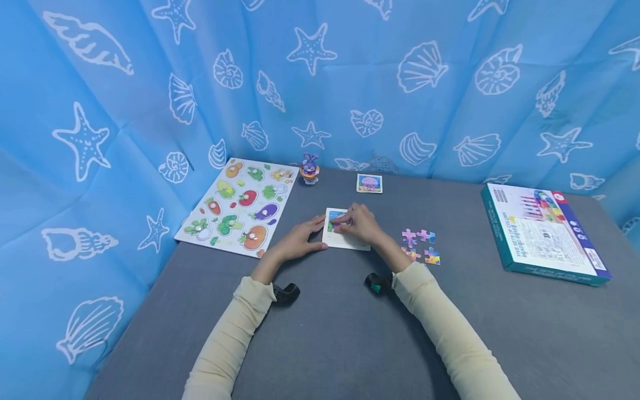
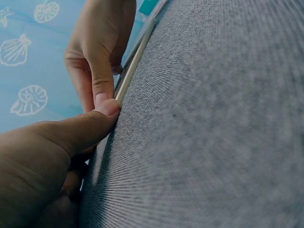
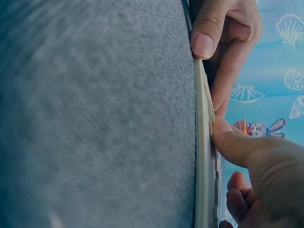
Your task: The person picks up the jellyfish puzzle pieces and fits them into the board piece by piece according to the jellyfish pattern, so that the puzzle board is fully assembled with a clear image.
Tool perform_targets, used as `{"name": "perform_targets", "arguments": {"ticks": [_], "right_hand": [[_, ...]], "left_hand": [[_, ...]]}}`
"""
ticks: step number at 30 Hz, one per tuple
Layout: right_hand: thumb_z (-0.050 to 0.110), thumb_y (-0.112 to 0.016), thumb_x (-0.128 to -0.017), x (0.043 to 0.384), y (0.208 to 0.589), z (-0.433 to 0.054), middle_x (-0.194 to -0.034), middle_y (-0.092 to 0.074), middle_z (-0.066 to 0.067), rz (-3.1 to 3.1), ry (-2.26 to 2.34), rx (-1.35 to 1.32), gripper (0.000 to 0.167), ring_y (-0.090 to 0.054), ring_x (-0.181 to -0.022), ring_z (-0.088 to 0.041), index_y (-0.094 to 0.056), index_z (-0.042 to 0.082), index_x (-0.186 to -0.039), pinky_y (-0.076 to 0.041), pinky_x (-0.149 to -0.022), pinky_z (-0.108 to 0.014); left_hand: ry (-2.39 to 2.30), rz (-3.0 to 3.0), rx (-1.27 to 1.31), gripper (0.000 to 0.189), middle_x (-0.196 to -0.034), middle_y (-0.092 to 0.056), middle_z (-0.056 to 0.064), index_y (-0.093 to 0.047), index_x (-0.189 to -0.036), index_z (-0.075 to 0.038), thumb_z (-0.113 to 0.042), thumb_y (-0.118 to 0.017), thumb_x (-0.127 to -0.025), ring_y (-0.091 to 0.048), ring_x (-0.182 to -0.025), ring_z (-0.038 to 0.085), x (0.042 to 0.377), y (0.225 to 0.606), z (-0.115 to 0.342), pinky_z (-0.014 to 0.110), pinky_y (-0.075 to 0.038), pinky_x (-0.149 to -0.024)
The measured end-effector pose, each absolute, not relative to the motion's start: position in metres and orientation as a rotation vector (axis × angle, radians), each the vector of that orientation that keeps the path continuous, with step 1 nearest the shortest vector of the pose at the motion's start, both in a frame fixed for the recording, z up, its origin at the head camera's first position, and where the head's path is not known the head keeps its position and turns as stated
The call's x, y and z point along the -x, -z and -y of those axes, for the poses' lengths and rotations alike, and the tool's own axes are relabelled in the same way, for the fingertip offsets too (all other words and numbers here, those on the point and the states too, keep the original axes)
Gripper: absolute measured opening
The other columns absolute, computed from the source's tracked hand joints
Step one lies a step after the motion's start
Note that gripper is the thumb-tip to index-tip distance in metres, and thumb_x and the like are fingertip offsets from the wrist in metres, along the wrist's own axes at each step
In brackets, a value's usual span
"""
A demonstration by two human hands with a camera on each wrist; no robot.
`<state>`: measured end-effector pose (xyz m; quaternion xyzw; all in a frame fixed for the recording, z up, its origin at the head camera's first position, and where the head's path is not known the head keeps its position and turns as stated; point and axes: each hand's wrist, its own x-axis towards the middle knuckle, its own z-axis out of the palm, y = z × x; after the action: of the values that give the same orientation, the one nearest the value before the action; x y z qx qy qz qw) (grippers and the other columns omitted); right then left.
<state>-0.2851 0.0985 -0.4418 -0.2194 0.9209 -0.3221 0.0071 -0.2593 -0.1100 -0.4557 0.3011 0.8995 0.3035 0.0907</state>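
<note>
A small pale puzzle board [image 1: 345, 243] lies on the grey table, with colourful blue-green pieces [image 1: 334, 214] in its upper left part. My left hand [image 1: 299, 240] holds the board's left side, thumb at the near corner and fingers along the edge. Over the board, my right hand [image 1: 361, 223] pinches a puzzle piece against its surface with thumb and fingertips; the fingers mostly hide that piece. Edge-on in the right wrist view, thin pieces [image 3: 216, 185] lie along the board. To the right of my right wrist are several loose pink, blue and yellow jigsaw pieces [image 1: 409, 238].
A vegetable peg board [image 1: 240, 211] lies at the left, with a purple rabbit-eared figurine [image 1: 310, 169] behind it. A jellyfish picture puzzle [image 1: 369, 183] is near the back edge. At the right lies a flat boxed set [image 1: 547, 233]. A blue shell-patterned curtain [image 1: 310, 83] hangs behind.
</note>
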Motion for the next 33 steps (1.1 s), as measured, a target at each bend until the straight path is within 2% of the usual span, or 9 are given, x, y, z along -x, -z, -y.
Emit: {"name": "perform_targets", "arguments": {"ticks": [6,13,19,24,26,33], "right_hand": [[0.021,-0.074,-0.077,0.285,0.440,-0.098,-0.078,-0.054,-0.008,-2.903,1.004,0.676,0.024,-0.040,-0.070,-0.018,-0.073,0.013,-0.099,-0.028,-0.061,-0.029],[0.014,-0.072,-0.078,0.283,0.434,-0.113,-0.074,-0.055,-0.012,-2.947,1.033,0.680,0.026,-0.038,-0.066,-0.018,-0.071,0.004,-0.102,-0.028,-0.062,-0.028],[0.012,-0.068,-0.082,0.278,0.423,-0.153,-0.075,-0.051,-0.011,-2.971,1.070,0.555,0.026,-0.038,-0.068,-0.018,-0.069,0.005,-0.107,-0.031,-0.062,-0.029],[0.016,-0.067,-0.084,0.267,0.420,-0.201,-0.079,-0.048,-0.010,-2.937,1.142,0.408,0.029,-0.035,-0.065,-0.017,-0.068,0.004,-0.110,-0.033,-0.056,-0.028],[0.016,-0.067,-0.084,0.261,0.420,-0.220,-0.079,-0.047,-0.010,-2.925,1.143,0.385,0.030,-0.034,-0.064,-0.017,-0.067,0.003,-0.111,-0.033,-0.053,-0.027],[0.014,-0.070,-0.081,0.244,0.422,-0.263,-0.074,-0.043,-0.009,-2.900,1.073,0.400,0.034,-0.034,-0.065,-0.017,-0.066,-0.001,-0.111,-0.029,-0.056,-0.028]], "left_hand": [[-0.893,-2.677,-0.895,0.070,-0.151,-0.026,0.009,-0.031,-0.142,-0.004,-0.031,-0.063,-0.087,-0.021,-0.140,0.027,0.259,0.455,0.109,0.048,-0.021,-0.113],[-0.896,-2.665,-0.886,0.071,-0.152,-0.025,0.009,-0.029,-0.144,-0.006,-0.032,-0.062,-0.087,-0.021,-0.140,0.028,0.260,0.456,0.108,0.050,-0.020,-0.112],[-0.908,-2.663,-0.854,0.074,-0.153,-0.021,0.011,-0.025,-0.145,-0.004,-0.030,-0.063,-0.087,-0.019,-0.141,0.027,0.259,0.455,0.108,0.047,-0.019,-0.114],[-0.895,-2.661,-0.909,0.075,-0.154,-0.019,0.010,-0.024,-0.145,-0.004,-0.029,-0.064,-0.086,-0.019,-0.141,0.025,0.258,0.454,0.107,0.045,-0.015,-0.115],[-0.900,-2.642,-0.951,0.073,-0.153,-0.019,0.010,-0.026,-0.144,-0.004,-0.029,-0.064,-0.086,-0.018,-0.141,0.025,0.258,0.454,0.106,0.046,-0.012,-0.116],[-0.903,-2.606,-0.991,0.065,-0.153,-0.020,0.010,-0.031,-0.143,-0.005,-0.027,-0.060,-0.089,-0.017,-0.142,0.026,0.258,0.454,0.103,0.048,-0.008,-0.116]]}}
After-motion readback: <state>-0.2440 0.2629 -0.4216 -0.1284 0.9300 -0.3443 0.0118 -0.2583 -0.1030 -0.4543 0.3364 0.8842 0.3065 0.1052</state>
